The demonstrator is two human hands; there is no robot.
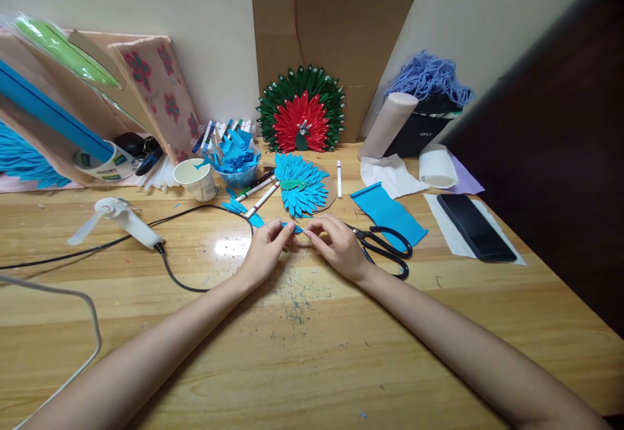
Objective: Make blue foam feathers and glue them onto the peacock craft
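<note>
My left hand (267,248) and my right hand (336,243) meet at the middle of the wooden table (312,345), both pinching a small blue paper piece (296,228) between the fingertips. Just behind it lies a half-built blue paper peacock (301,185) of pointed petals on a cardboard disc. A finished red and green peacock (302,109) leans against a cardboard sheet (336,40) at the wall. Black scissors (385,249) lie right beside my right hand.
A blue paper strip (389,212), a black phone (475,226) on white paper, marker pens (258,189), a bowl of blue scraps (236,157), a paper cup (196,178), a white hand fan (125,217) with a black cable, and yarn (429,78) surround the work spot.
</note>
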